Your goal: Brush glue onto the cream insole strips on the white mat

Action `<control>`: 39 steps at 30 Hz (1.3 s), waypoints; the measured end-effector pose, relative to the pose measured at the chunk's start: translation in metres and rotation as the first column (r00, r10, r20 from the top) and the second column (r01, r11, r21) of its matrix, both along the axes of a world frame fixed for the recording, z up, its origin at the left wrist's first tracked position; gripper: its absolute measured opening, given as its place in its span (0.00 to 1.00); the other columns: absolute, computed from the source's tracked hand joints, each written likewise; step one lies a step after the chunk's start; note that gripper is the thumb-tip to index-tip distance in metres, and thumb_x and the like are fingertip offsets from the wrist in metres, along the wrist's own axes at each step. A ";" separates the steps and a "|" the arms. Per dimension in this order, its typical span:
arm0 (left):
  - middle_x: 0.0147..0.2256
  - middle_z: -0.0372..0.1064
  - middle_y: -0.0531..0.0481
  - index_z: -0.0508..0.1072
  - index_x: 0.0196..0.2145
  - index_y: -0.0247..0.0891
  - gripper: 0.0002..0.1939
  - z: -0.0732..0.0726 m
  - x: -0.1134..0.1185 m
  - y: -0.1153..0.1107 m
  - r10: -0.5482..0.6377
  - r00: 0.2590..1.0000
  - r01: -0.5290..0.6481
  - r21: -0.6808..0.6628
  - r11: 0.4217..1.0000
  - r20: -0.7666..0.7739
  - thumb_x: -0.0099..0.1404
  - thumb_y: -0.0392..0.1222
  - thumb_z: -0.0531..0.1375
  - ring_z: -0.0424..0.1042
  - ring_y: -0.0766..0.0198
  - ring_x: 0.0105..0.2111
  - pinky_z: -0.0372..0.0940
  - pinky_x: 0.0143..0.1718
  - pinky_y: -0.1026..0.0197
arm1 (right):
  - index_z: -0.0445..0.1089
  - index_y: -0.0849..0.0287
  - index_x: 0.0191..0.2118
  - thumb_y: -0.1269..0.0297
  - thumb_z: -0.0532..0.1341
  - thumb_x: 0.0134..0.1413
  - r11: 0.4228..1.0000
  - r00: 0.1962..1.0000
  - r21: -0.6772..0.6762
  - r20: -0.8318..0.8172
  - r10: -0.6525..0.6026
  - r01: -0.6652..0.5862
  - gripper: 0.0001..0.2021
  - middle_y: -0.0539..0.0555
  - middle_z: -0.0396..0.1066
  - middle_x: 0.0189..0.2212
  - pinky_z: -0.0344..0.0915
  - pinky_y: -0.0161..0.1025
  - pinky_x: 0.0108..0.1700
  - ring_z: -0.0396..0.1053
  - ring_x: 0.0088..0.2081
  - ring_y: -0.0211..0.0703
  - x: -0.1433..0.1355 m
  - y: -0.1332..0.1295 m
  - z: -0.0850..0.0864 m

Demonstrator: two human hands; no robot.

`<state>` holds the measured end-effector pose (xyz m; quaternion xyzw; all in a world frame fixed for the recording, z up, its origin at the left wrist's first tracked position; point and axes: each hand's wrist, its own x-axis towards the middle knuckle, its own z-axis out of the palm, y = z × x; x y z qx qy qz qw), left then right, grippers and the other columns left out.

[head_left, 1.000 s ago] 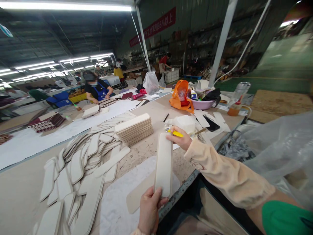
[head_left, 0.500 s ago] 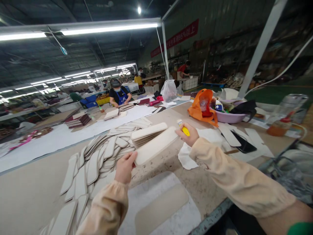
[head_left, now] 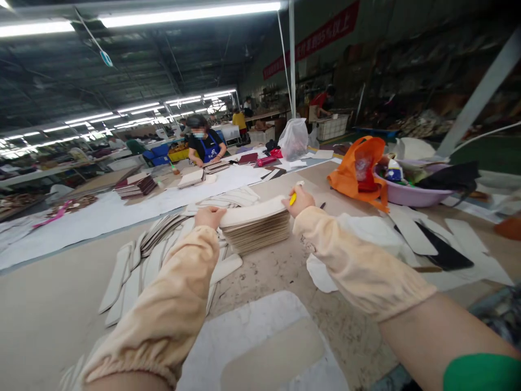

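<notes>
A long cream panel with rounded corners (head_left: pixel 254 209) lies over the top of a neat stack of like panels (head_left: pixel 260 233). Its left end is pinched in my left hand (head_left: pixel 209 216). At the opposite end, my right hand (head_left: pixel 302 202) grips the panel's edge while also keeping a small yellow-handled tool (head_left: pixel 293 199) in the fingers; the tool's kind is not clear. Loose cream panels (head_left: pixel 122 282) are heaped left of the stack, partly behind my left sleeve. Closer to me, a white sheet (head_left: pixel 228 320) carries a beige rounded patch (head_left: pixel 272 353).
An orange bag (head_left: pixel 358 168) and a lilac basin of odds and ends (head_left: pixel 419 194) stand at right. Nearer are crumpled white cloth (head_left: pixel 366 231) and a black flat piece (head_left: pixel 443 247). Across the table a co-worker in a blue apron (head_left: pixel 209 147) handles panels beside maroon stacks (head_left: pixel 135 185).
Both hands have moved forward with the panel, from in front of the stack to its top. The camera view has tilted downward and shifted slightly left.
</notes>
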<state>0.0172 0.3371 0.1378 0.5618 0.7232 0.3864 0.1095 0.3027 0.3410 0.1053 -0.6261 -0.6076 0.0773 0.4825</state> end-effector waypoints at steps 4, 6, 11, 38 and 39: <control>0.36 0.74 0.41 0.76 0.30 0.31 0.15 -0.012 -0.002 -0.023 -0.004 0.995 0.006 0.023 1.000 -0.097 0.53 0.48 0.63 0.68 0.51 0.44 0.59 0.46 0.52 | 0.63 0.59 0.37 0.53 0.62 0.50 0.996 0.978 -0.064 0.204 -0.046 0.060 0.15 0.51 0.66 0.24 0.62 0.44 0.35 0.69 0.30 0.46 0.009 -0.022 0.003; 0.41 0.72 0.39 0.75 0.34 0.28 0.19 -0.026 -0.006 -0.053 -0.088 0.979 0.110 0.113 0.988 -0.182 0.61 0.50 0.57 0.66 0.54 0.46 0.58 0.48 0.52 | 0.61 0.60 0.43 0.53 0.61 0.52 0.997 0.973 -0.064 0.228 -0.021 0.036 0.18 0.54 0.68 0.30 0.62 0.46 0.40 0.69 0.37 0.49 0.017 -0.044 0.003; 0.46 0.69 0.43 0.71 0.44 0.34 0.18 -0.084 -0.019 -0.201 -0.339 0.881 0.394 0.114 0.912 -0.330 0.62 0.49 0.57 0.66 0.56 0.49 0.59 0.53 0.51 | 0.61 0.57 0.39 0.57 0.60 0.56 0.952 0.931 0.095 0.257 0.259 -0.291 0.11 0.56 0.70 0.44 0.63 0.46 0.48 0.69 0.45 0.48 0.040 -0.146 -0.032; 0.42 0.71 0.44 0.73 0.44 0.40 0.12 -0.184 -0.038 -0.372 -0.559 0.749 0.607 0.032 0.794 -0.356 0.62 0.33 0.58 0.68 0.58 0.44 0.69 0.45 0.53 | 0.69 0.58 0.38 0.55 0.55 0.57 0.701 0.732 -0.229 -0.319 0.601 -0.676 0.12 0.50 0.68 0.24 0.63 0.34 0.29 0.67 0.25 0.38 -0.050 -0.317 -0.093; 0.42 0.71 0.45 0.73 0.44 0.40 0.12 -0.186 -0.038 -0.372 -0.567 0.749 0.612 0.027 0.791 -0.343 0.62 0.33 0.57 0.68 0.58 0.44 0.69 0.44 0.53 | 0.68 0.58 0.37 0.54 0.54 0.58 0.676 0.720 -0.276 -0.407 0.561 -0.683 0.13 0.47 0.65 0.21 0.61 0.33 0.25 0.64 0.22 0.37 -0.062 -0.318 -0.094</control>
